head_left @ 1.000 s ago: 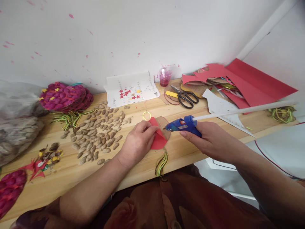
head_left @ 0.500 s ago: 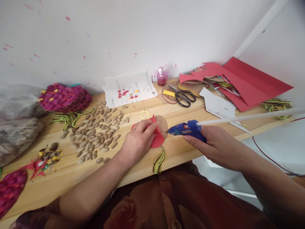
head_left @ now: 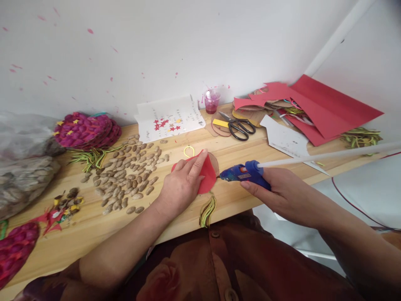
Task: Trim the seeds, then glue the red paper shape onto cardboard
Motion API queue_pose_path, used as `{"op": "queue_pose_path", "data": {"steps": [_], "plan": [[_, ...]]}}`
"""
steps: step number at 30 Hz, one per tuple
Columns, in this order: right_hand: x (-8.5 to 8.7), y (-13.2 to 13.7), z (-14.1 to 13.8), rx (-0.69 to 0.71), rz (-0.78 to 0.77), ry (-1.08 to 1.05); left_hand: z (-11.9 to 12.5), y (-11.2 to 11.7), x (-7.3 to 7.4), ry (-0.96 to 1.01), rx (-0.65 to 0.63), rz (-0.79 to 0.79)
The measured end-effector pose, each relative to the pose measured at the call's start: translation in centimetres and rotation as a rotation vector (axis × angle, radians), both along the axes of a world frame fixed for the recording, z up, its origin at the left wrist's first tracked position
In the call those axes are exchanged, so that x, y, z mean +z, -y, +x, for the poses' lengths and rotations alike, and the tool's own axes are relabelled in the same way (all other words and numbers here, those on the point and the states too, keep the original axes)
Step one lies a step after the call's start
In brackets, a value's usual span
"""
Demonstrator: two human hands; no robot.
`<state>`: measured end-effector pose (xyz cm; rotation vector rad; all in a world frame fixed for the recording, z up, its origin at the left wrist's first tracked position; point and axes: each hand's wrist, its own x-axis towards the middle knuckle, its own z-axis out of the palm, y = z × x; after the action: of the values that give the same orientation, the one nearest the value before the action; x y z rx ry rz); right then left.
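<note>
My left hand [head_left: 184, 177] lies with fingers stretched flat on a piece of red paper [head_left: 207, 173], pressing it onto a cardboard disc [head_left: 214, 161]. The disc's right edge shows past the paper. A yellow loop [head_left: 189, 151] pokes out above, and a green and brown yarn tassel [head_left: 207, 214] hangs below. My right hand [head_left: 275, 190] is wrapped round a blue hot glue gun [head_left: 242, 172] with a long white glue stick [head_left: 319, 157] in its back. The gun's nozzle is close to the right edge of the paper and disc.
Shelled-looking loose peanuts [head_left: 125, 179] spread left of the disc. Behind stand black-handled scissors [head_left: 239, 127], a plastic cup of pink paint [head_left: 211, 102] and a white sheet with small stars [head_left: 169, 119]. Red paper [head_left: 332, 108] lies right; purple decorated discs [head_left: 84, 129] and bags [head_left: 25, 179] left.
The red paper, lifted and folded at its right side before, now lies flatter over the disc under my straightened left fingers. The glue gun stays nearly in place.
</note>
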<state>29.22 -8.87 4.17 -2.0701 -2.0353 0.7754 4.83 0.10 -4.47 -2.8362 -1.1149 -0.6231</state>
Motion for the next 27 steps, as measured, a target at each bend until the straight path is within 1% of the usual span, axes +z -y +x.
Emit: {"op": "queue_pose_path", "data": {"steps": [3, 7, 10, 13, 15, 18, 21, 23, 25, 27], "plan": [[-0.2, 0.1, 0.4, -0.042, -0.019, -0.083, 0.0, 0.0, -0.1, -0.036, 0.02, -0.016], [-0.8, 0.4, 1.7, -0.183, -0.059, -0.287, 0.3, -0.1, -0.3, -0.141, -0.01, 0.01], [-1.7, 0.6, 2.6, -0.25, -0.103, -0.482, 0.8, -0.2, -0.3, -0.239, -0.016, 0.012], [-2.9, 0.5, 2.8, -0.292, -0.15, -0.762, 1.4, -0.3, 0.1, -0.328, -0.009, 0.001], [-3.9, 0.4, 2.5, -0.333, -0.148, -0.975, 1.6, -0.3, 0.4, -0.377, 0.007, -0.01], [-5.1, 0.1, 1.8, -0.4, -0.165, -1.263, 1.8, 0.0, 1.0, -0.41, -0.001, -0.037], [-5.7, -0.3, 1.0, -0.474, -0.211, -1.498, 1.6, 0.4, 1.4, -0.392, -0.013, -0.084], [-5.9, -0.7, 0.3, -0.543, -0.205, -1.59, 1.4, 0.6, 1.4, -0.368, -0.02, -0.125], [-5.9, -1.1, -0.3, -0.618, -0.182, -1.63, 1.2, 0.8, 1.4, -0.338, -0.034, -0.17], [-5.8, -1.6, -0.8, -0.663, -0.171, -1.645, 1.0, 0.9, 1.3, -0.314, -0.039, -0.213]]}}
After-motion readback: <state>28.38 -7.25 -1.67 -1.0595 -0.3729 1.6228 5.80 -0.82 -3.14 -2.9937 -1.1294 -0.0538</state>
